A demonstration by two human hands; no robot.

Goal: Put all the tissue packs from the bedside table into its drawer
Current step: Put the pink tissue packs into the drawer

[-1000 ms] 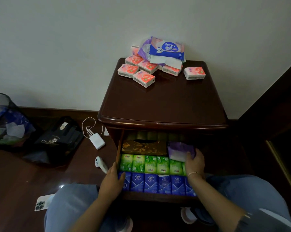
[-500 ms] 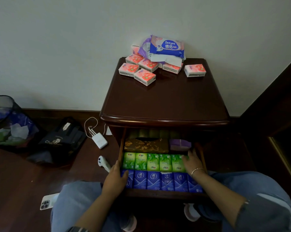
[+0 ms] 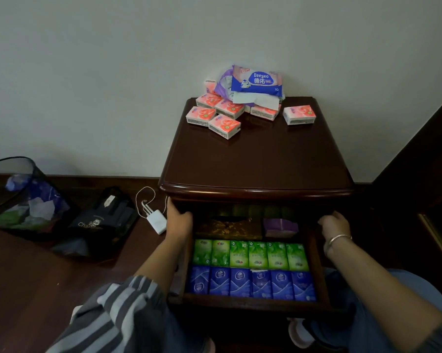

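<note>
Drawer (image 3: 250, 305) stands pulled out beneath the counter's (image 3: 255, 159) front edge. Left hand (image 3: 179, 220) grips the counter's left front post, thumb outside, fingers hooked into the opening. Right hand (image 3: 334, 224) sits at the drawer's right side, fingers curled; what they grasp is lost in shadow. Pink tissue packs (image 3: 225, 126) cluster at the counter's back edge by the wall, a blue wipes pack (image 3: 255, 81) on top, one stray pack (image 3: 299, 114) apart to the right. In the drawer, green packs (image 3: 250, 254) and blue packs (image 3: 250, 282) fill two rows side to side; a purple pack (image 3: 279, 226) and brown box (image 3: 230, 228) lie behind.
</note>
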